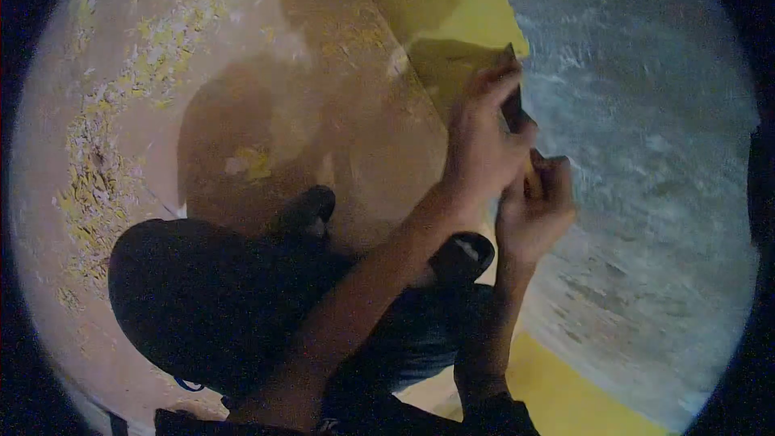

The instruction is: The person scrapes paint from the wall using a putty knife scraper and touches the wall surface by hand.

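The grey, streaked surface (654, 161) takes up the right side of the view. At its ragged left edge is the dark, narrow tool (512, 109), its pointed end near the yellow area (484, 12) that borders the grey surface at upper left. The left hand (484, 141) is at that same edge, its fingers curled around the dark part of the tool. The right hand (537, 222) is just below, also by the grey surface, with its fingers folded tightly around a light orange part — whether this belongs to the tool is too blurred to tell. A second yellow area (573, 383) borders the grey surface below. Well to its left, yellow and pale flakes (101, 178) lie scattered over the brown floor (363, 121) — beyond the dark-clothed leg (218, 291) and the dark shoes (476, 254).
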`<action>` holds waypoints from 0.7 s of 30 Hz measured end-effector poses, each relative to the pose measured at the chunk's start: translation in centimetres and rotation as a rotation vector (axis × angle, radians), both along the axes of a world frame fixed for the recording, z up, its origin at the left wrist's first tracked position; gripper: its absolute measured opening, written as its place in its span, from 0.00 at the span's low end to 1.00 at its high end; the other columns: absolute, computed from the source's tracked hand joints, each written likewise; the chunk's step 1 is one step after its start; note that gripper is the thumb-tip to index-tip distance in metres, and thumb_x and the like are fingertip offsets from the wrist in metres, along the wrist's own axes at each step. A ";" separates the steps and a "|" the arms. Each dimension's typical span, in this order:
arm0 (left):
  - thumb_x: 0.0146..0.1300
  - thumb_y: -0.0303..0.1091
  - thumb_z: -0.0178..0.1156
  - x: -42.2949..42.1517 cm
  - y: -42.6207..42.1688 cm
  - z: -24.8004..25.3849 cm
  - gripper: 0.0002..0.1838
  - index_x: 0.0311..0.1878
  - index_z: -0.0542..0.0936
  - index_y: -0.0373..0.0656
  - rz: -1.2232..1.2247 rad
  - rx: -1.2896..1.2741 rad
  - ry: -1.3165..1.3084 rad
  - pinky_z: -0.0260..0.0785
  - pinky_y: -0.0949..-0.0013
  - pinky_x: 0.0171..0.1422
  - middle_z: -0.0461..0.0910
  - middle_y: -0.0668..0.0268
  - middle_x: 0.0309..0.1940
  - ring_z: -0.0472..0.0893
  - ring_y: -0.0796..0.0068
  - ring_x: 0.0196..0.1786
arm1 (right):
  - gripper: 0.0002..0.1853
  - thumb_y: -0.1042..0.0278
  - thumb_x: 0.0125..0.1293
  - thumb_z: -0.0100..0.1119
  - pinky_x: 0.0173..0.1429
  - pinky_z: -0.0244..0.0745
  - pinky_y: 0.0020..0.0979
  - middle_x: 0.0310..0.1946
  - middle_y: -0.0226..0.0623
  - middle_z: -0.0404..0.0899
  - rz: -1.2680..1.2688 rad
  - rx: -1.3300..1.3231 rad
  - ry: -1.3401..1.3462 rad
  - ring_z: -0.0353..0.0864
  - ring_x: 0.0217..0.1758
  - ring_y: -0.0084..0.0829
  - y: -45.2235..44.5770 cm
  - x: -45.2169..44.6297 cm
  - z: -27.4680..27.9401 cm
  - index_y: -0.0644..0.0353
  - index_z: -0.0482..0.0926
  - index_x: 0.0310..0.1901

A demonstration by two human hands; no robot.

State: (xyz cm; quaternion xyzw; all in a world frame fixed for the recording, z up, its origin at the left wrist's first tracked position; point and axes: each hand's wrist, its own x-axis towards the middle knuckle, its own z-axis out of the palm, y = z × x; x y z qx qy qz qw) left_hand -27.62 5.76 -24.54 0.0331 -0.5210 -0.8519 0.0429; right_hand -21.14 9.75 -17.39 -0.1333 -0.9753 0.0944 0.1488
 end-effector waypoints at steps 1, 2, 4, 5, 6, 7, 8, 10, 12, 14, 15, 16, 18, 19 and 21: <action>0.45 0.21 0.60 -0.5 -0.1 0.0 0.24 0.51 0.75 0.33 -0.064 0.027 -0.052 0.66 0.55 0.60 0.75 0.46 0.48 0.74 0.45 0.54 | 0.12 0.70 0.59 0.65 0.35 0.71 0.27 0.24 0.38 0.77 0.017 0.005 -0.028 0.70 0.30 0.20 -0.3 -0.5 0.2 0.70 0.73 0.31; 0.45 0.21 0.60 -0.3 0.2 0.4 0.24 0.51 0.75 0.33 -0.052 0.028 -0.038 0.66 0.55 0.60 0.75 0.46 0.48 0.74 0.45 0.54 | 0.12 0.70 0.59 0.65 0.35 0.71 0.27 0.24 0.38 0.77 0.028 0.007 -0.014 0.70 0.30 0.20 -0.3 -0.2 0.6 0.70 0.73 0.31; 0.45 0.22 0.60 2.6 1.9 1.0 0.27 0.54 0.74 0.34 -0.012 -0.030 0.076 0.65 0.55 0.62 0.73 0.46 0.54 0.72 0.45 0.58 | 0.11 0.69 0.60 0.64 0.36 0.71 0.27 0.26 0.37 0.78 -0.125 0.028 -0.005 0.70 0.31 0.20 0.8 3.2 1.1 0.70 0.75 0.34; 0.46 0.22 0.61 3.2 2.5 0.9 0.29 0.57 0.73 0.36 0.009 -0.086 0.148 0.64 0.55 0.64 0.71 0.46 0.57 0.69 0.45 0.61 | 0.12 0.69 0.59 0.65 0.37 0.71 0.27 0.27 0.37 0.79 -0.171 -0.030 0.062 0.71 0.32 0.21 1.8 4.1 0.5 0.70 0.76 0.36; 0.46 0.22 0.61 2.8 2.4 0.7 0.29 0.57 0.73 0.36 0.021 -0.088 0.143 0.64 0.55 0.64 0.71 0.46 0.57 0.69 0.45 0.61 | 0.12 0.69 0.59 0.65 0.37 0.71 0.27 0.27 0.37 0.79 -0.159 -0.032 0.057 0.71 0.32 0.21 2.1 3.7 0.2 0.70 0.76 0.36; 0.46 0.22 0.61 2.9 2.5 0.5 0.29 0.57 0.73 0.36 0.010 -0.040 0.108 0.63 0.55 0.65 0.71 0.46 0.58 0.69 0.45 0.61 | 0.12 0.69 0.59 0.65 0.38 0.71 0.27 0.28 0.37 0.79 -0.134 -0.024 0.048 0.71 0.33 0.21 2.3 3.6 0.0 0.70 0.76 0.35; 0.46 0.22 0.61 3.3 2.8 0.5 0.30 0.58 0.72 0.36 -0.010 0.014 0.069 0.63 0.55 0.66 0.71 0.46 0.58 0.69 0.45 0.62 | 0.12 0.70 0.59 0.65 0.39 0.72 0.27 0.28 0.38 0.79 -0.118 -0.011 0.036 0.71 0.34 0.21 2.5 3.7 0.0 0.70 0.76 0.35; 0.46 0.22 0.61 3.4 3.0 0.2 0.30 0.58 0.72 0.36 -0.132 0.122 -0.068 0.62 0.55 0.67 0.71 0.45 0.58 0.69 0.45 0.62 | 0.10 0.70 0.58 0.64 0.36 0.72 0.29 0.26 0.38 0.79 -0.089 -0.014 0.030 0.74 0.29 0.25 2.7 3.7 -0.1 0.68 0.78 0.36; 0.46 0.22 0.61 4.0 3.6 -0.6 0.29 0.57 0.72 0.36 -0.036 0.085 -0.017 0.62 0.55 0.67 0.72 0.45 0.57 0.71 0.45 0.61 | 0.08 0.70 0.58 0.63 0.32 0.72 0.31 0.25 0.40 0.77 -0.098 0.138 -0.052 0.78 0.25 0.35 2.2 4.0 0.4 0.64 0.79 0.36; 0.46 0.23 0.62 5.2 4.4 -0.5 0.29 0.57 0.73 0.36 0.038 0.054 0.054 0.63 0.56 0.66 0.73 0.46 0.56 0.71 0.46 0.61 | 0.07 0.70 0.57 0.64 0.30 0.72 0.33 0.25 0.42 0.77 -0.111 0.140 -0.049 0.80 0.24 0.44 2.7 4.4 0.8 0.60 0.80 0.36; 0.46 0.23 0.62 5.0 4.7 -0.5 0.28 0.56 0.73 0.36 0.024 0.043 0.002 0.64 0.56 0.65 0.74 0.46 0.55 0.72 0.46 0.60 | 0.07 0.70 0.57 0.64 0.30 0.72 0.33 0.25 0.43 0.78 -0.086 0.178 -0.067 0.81 0.26 0.43 3.3 4.1 0.6 0.61 0.80 0.37; 0.46 0.24 0.62 5.6 5.4 -0.6 0.28 0.56 0.74 0.35 -0.010 0.039 -0.057 0.65 0.57 0.64 0.75 0.46 0.54 0.73 0.47 0.59 | 0.07 0.71 0.57 0.64 0.30 0.72 0.33 0.25 0.43 0.79 -0.080 0.222 -0.093 0.83 0.27 0.41 3.9 4.5 0.5 0.61 0.80 0.37; 0.46 0.24 0.62 5.8 5.9 -1.0 0.27 0.55 0.74 0.36 -0.026 0.172 -0.142 0.67 0.57 0.61 0.76 0.47 0.51 0.76 0.48 0.56 | 0.07 0.71 0.57 0.64 0.30 0.72 0.32 0.25 0.44 0.79 -0.057 0.258 -0.158 0.83 0.26 0.40 4.0 4.2 0.3 0.61 0.79 0.36; 0.46 0.24 0.62 5.7 4.9 -0.6 0.27 0.55 0.75 0.36 -0.057 0.160 -0.156 0.68 0.57 0.60 0.77 0.47 0.49 0.77 0.48 0.53 | 0.06 0.72 0.58 0.63 0.30 0.73 0.32 0.24 0.44 0.80 -0.006 0.280 -0.202 0.83 0.26 0.38 3.5 3.6 0.4 0.62 0.78 0.35; 0.46 0.24 0.66 5.3 4.4 -0.4 0.28 0.55 0.76 0.36 0.015 0.047 -0.038 0.69 0.63 0.61 0.80 0.52 0.50 0.79 0.60 0.55 | 0.05 0.73 0.58 0.63 0.29 0.72 0.31 0.24 0.44 0.79 -0.073 0.244 -0.120 0.83 0.25 0.36 2.7 4.6 0.9 0.62 0.77 0.34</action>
